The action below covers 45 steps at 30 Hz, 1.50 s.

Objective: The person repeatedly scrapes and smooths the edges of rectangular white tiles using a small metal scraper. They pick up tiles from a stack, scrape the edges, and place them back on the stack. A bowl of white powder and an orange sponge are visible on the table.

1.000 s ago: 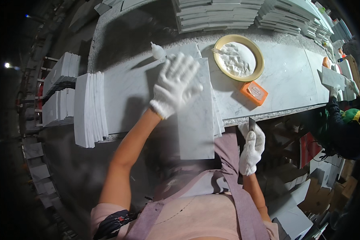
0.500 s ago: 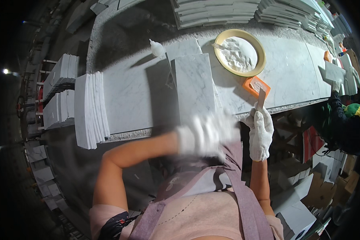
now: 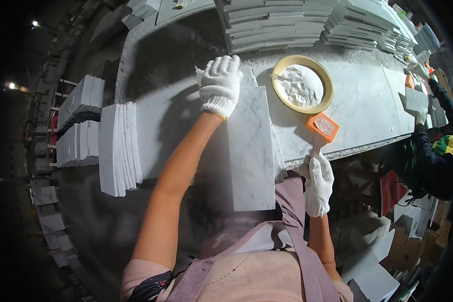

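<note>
My left hand (image 3: 220, 86), in a white knit glove, reaches to the far side of the tiles and is closed round a small white squeeze bottle (image 3: 200, 75); most of the bottle is hidden. My right hand (image 3: 318, 183), also gloved, grips a narrow flat scraper (image 3: 317, 145) that points away from me. A long marble tile (image 3: 251, 151) lies in front of me, its near end over the bench edge, with other tiles under it. Just beyond the scraper sits an orange block (image 3: 323, 127) with a pale label. Behind it is a yellow-rimmed bowl (image 3: 328, 95) holding white material.
A row of tiles (image 3: 118, 151) stands at the left edge of the marble-topped bench (image 3: 362, 95). Tall tile stacks (image 3: 277, 22) line its back. More tiles (image 3: 78, 143) lean on a rack at far left. At right, another person (image 3: 435, 146) handles a tile.
My left hand has moved from near my waist to the squeeze bottle and closed round it. My right hand has drawn slightly nearer, still holding the scraper.
</note>
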### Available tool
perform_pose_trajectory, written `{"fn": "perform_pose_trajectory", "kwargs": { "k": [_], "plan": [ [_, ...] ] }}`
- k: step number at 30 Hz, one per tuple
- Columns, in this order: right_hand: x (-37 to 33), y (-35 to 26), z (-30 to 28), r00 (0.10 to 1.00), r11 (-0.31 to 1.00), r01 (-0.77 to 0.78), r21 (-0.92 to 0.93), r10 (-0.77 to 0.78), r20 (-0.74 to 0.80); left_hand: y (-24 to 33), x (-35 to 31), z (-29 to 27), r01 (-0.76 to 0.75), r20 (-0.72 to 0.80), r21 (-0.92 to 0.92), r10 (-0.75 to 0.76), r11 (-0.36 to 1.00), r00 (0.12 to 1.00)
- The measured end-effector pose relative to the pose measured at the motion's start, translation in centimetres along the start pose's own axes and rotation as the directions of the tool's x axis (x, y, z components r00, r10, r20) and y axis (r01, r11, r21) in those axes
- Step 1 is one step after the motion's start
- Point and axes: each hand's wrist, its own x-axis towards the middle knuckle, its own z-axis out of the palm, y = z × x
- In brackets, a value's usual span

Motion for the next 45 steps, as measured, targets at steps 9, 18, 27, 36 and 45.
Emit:
{"fn": "perform_pose_trajectory", "kwargs": {
  "k": [9,18,27,36,45],
  "plan": [
    [0.2,-0.5,-1.8,0.999,1.0,0.021,0.006,-0.021,-0.044,-0.9,-5.1,0.3,-0.276,0.042,0.023,0.274,0.961,0.961],
    [3.0,-2.9,1.0,0.997,0.998,0.01,-0.063,-0.005,0.082,10.1,-13.7,-8.2,-0.418,0.211,-0.701,0.728,0.578,0.652],
    [9.6,-4.0,8.1,0.827,0.922,0.276,-0.271,-0.084,0.556,10.7,-16.1,-8.6,-0.285,0.037,-0.338,0.316,0.897,0.948],
    [12.5,-3.6,11.1,0.728,0.607,0.606,-0.514,-0.163,0.666,10.9,-16.8,-7.9,-0.32,0.011,-0.355,0.346,0.879,0.938],
    [12.0,-3.9,11.4,0.728,0.515,0.636,-0.575,-0.153,0.668,11.5,-17.5,-10.2,-0.347,0.19,-0.418,0.454,0.839,0.87]
  ]
}}
